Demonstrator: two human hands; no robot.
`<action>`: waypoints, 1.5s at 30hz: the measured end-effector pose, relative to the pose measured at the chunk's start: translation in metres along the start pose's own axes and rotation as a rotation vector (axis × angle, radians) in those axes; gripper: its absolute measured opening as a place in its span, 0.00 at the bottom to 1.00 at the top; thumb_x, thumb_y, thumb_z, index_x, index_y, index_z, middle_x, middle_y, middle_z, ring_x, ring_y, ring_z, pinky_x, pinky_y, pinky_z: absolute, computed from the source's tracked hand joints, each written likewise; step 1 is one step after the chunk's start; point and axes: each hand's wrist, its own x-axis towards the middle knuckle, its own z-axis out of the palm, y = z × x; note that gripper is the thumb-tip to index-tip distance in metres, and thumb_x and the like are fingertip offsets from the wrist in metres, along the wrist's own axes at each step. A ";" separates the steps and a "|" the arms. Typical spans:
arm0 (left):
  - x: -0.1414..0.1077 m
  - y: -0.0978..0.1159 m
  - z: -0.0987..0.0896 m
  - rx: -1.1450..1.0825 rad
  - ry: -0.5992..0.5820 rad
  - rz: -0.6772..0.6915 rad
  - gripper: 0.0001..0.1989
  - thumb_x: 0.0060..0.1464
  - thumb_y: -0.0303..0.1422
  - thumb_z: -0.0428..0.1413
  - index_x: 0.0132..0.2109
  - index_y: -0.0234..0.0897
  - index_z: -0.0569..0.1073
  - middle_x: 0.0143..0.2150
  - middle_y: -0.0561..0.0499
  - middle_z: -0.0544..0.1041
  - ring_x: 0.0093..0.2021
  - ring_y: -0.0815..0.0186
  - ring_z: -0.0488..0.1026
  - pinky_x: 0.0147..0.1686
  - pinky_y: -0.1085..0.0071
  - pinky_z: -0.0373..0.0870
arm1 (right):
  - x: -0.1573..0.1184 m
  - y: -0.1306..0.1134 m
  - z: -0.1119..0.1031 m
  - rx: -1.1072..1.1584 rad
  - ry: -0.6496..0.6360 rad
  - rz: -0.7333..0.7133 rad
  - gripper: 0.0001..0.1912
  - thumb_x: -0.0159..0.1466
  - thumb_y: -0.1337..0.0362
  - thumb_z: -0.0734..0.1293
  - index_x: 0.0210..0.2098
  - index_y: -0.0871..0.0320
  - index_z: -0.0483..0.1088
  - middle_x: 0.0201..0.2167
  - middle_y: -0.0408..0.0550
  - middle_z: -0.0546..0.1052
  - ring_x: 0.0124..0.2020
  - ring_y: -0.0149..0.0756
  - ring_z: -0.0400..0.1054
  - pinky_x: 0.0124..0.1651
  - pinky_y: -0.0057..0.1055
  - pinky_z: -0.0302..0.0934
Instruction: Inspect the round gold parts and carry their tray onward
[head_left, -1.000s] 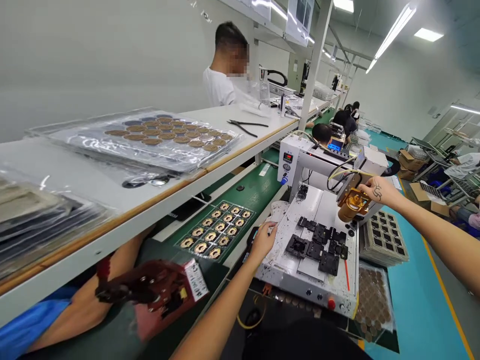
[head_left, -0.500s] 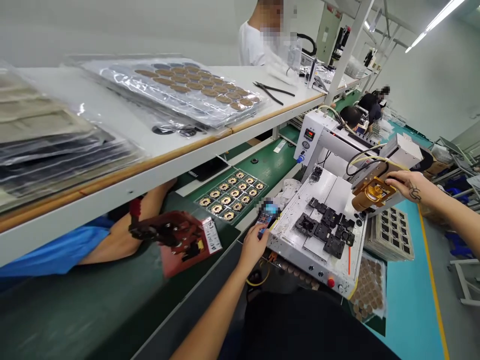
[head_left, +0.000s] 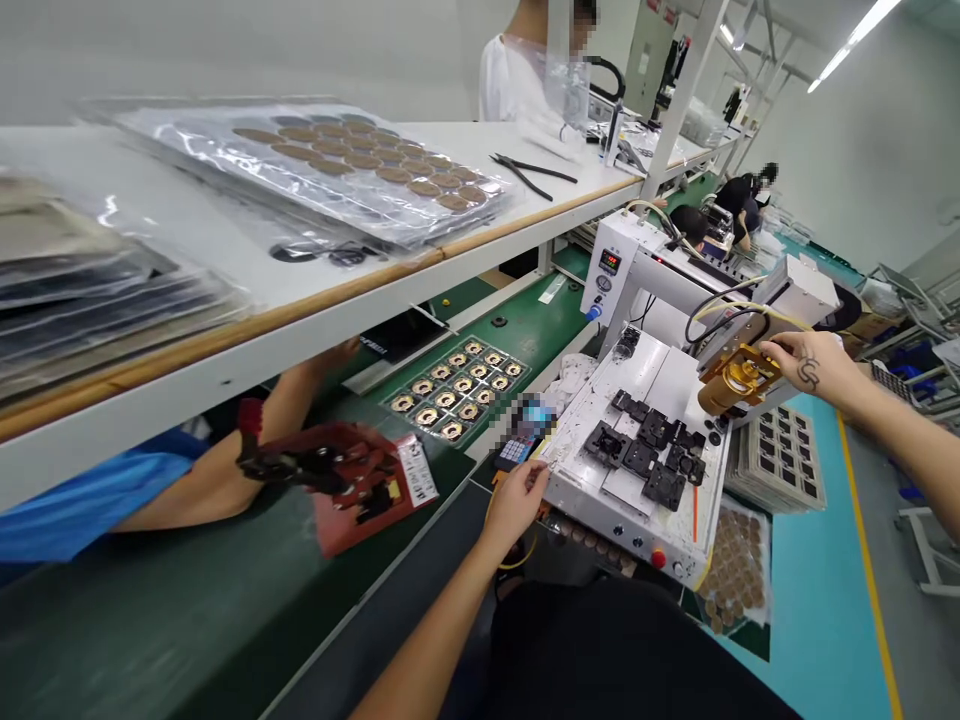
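My right hand (head_left: 810, 362) is closed on the edge of a gold metal bracket (head_left: 759, 362) on the head of a white benchtop machine (head_left: 660, 350). A gold cylinder (head_left: 721, 390) sits in that bracket. At the machine's front left corner is my left hand (head_left: 516, 505), its fingers bent and slightly apart, with nothing visible in them. Just beyond it lies a handheld keypad controller (head_left: 516, 450), its upper part blurred out. Black fixture blocks (head_left: 646, 455) stand on the machine's white bed, below and left of the gold cylinder.
Stacked trays (head_left: 780, 460) and bagged brown discs (head_left: 735, 565) lie right of the machine. To the left are a tray of ring-shaped parts (head_left: 461, 385), a red hand press (head_left: 360, 480) and another person's arm (head_left: 217, 485). A shelf (head_left: 315, 330) overhangs the green bench.
My left hand has come off the keypad controller and back toward the machine's corner. My right hand stays on the gold bracket. The whole view has shifted slightly.
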 end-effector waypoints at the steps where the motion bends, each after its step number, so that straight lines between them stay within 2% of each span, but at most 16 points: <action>1: -0.004 0.000 0.000 0.007 -0.058 -0.007 0.19 0.62 0.48 0.52 0.46 0.39 0.79 0.45 0.44 0.84 0.44 0.55 0.81 0.50 0.59 0.77 | 0.000 -0.003 0.000 -0.024 0.015 0.019 0.29 0.72 0.45 0.59 0.36 0.60 0.82 0.21 0.54 0.79 0.23 0.44 0.70 0.28 0.38 0.57; 3: -0.012 -0.001 0.000 0.029 -0.198 -0.014 0.19 0.62 0.48 0.52 0.44 0.39 0.78 0.42 0.45 0.84 0.43 0.55 0.80 0.48 0.61 0.76 | 0.000 -0.006 0.001 -0.012 0.010 0.037 0.29 0.72 0.45 0.59 0.35 0.60 0.82 0.22 0.55 0.80 0.24 0.43 0.69 0.28 0.37 0.56; 6: -0.024 -0.006 0.003 0.087 -0.413 -0.021 0.20 0.62 0.48 0.51 0.43 0.38 0.78 0.41 0.46 0.84 0.42 0.56 0.80 0.45 0.63 0.73 | -0.002 -0.007 0.002 0.057 -0.012 0.037 0.26 0.72 0.48 0.60 0.39 0.59 0.82 0.26 0.53 0.82 0.25 0.42 0.70 0.30 0.36 0.57; 9: -0.035 -0.015 0.010 0.238 -0.609 -0.063 0.20 0.64 0.47 0.50 0.41 0.38 0.78 0.41 0.45 0.84 0.43 0.56 0.79 0.43 0.65 0.69 | -0.003 -0.011 0.004 0.001 0.007 0.036 0.25 0.73 0.51 0.59 0.41 0.61 0.82 0.29 0.56 0.83 0.29 0.44 0.73 0.33 0.37 0.58; 13: -0.045 -0.031 0.022 0.378 -0.742 -0.136 0.15 0.62 0.42 0.53 0.37 0.37 0.78 0.41 0.44 0.85 0.43 0.55 0.80 0.41 0.66 0.67 | -0.001 -0.021 0.007 -0.143 0.009 0.124 0.25 0.74 0.53 0.58 0.35 0.62 0.80 0.29 0.61 0.82 0.29 0.48 0.73 0.31 0.39 0.53; 16: -0.051 -0.044 0.027 0.431 -0.750 -0.183 0.13 0.62 0.39 0.53 0.37 0.36 0.77 0.43 0.42 0.85 0.45 0.53 0.81 0.42 0.65 0.67 | 0.000 -0.022 0.008 -0.156 0.015 0.155 0.25 0.74 0.52 0.59 0.33 0.61 0.79 0.29 0.62 0.82 0.31 0.50 0.74 0.32 0.39 0.53; 21: -0.055 -0.062 0.030 0.522 -0.719 -0.244 0.11 0.64 0.35 0.52 0.38 0.36 0.76 0.47 0.39 0.84 0.49 0.51 0.81 0.46 0.64 0.68 | -0.003 -0.020 0.007 -0.066 0.004 0.118 0.23 0.75 0.51 0.60 0.35 0.60 0.79 0.29 0.59 0.83 0.32 0.47 0.75 0.33 0.37 0.54; 25: -0.055 -0.069 0.032 0.540 -0.719 -0.242 0.11 0.65 0.36 0.53 0.38 0.36 0.76 0.47 0.40 0.84 0.50 0.52 0.81 0.47 0.65 0.68 | -0.001 -0.027 0.008 -0.194 0.034 0.189 0.25 0.75 0.53 0.60 0.32 0.61 0.78 0.31 0.66 0.83 0.33 0.52 0.76 0.32 0.39 0.52; 28: -0.054 -0.071 0.035 0.535 -0.712 -0.231 0.11 0.66 0.36 0.52 0.39 0.36 0.76 0.48 0.40 0.84 0.50 0.53 0.81 0.47 0.66 0.68 | -0.001 -0.027 0.008 -0.161 0.028 0.192 0.24 0.75 0.53 0.60 0.30 0.60 0.76 0.29 0.64 0.81 0.32 0.52 0.75 0.32 0.39 0.53; 31: -0.055 -0.070 0.037 0.523 -0.704 -0.228 0.11 0.66 0.36 0.52 0.39 0.36 0.77 0.47 0.41 0.84 0.49 0.54 0.81 0.46 0.66 0.67 | -0.003 -0.015 0.005 -0.003 -0.001 0.091 0.22 0.75 0.51 0.60 0.35 0.59 0.76 0.29 0.58 0.81 0.32 0.48 0.74 0.33 0.38 0.57; 34: -0.055 -0.069 0.038 0.516 -0.697 -0.229 0.11 0.65 0.36 0.53 0.40 0.36 0.77 0.47 0.41 0.84 0.49 0.54 0.81 0.46 0.66 0.68 | -0.004 0.004 0.002 0.134 -0.053 -0.145 0.24 0.77 0.48 0.57 0.51 0.58 0.76 0.42 0.58 0.82 0.41 0.48 0.76 0.42 0.39 0.66; 36: -0.055 -0.069 0.038 0.517 -0.696 -0.230 0.11 0.65 0.35 0.53 0.40 0.36 0.77 0.47 0.41 0.84 0.49 0.54 0.81 0.46 0.66 0.68 | -0.004 0.017 0.002 0.146 -0.093 -0.299 0.26 0.78 0.47 0.53 0.58 0.56 0.74 0.50 0.59 0.80 0.48 0.50 0.75 0.50 0.43 0.68; 39: -0.055 -0.068 0.037 0.520 -0.694 -0.231 0.11 0.65 0.36 0.52 0.40 0.36 0.77 0.46 0.41 0.84 0.49 0.54 0.81 0.47 0.66 0.69 | 0.000 0.032 0.004 0.149 -0.125 -0.391 0.28 0.78 0.47 0.52 0.60 0.55 0.73 0.51 0.59 0.79 0.51 0.51 0.74 0.54 0.45 0.68; 45: -0.053 -0.067 0.037 0.496 -0.691 -0.229 0.11 0.63 0.37 0.52 0.39 0.38 0.77 0.45 0.43 0.84 0.48 0.54 0.80 0.48 0.65 0.70 | 0.004 0.031 0.002 0.136 -0.128 -0.376 0.24 0.78 0.48 0.54 0.54 0.54 0.76 0.46 0.57 0.80 0.46 0.48 0.74 0.49 0.40 0.67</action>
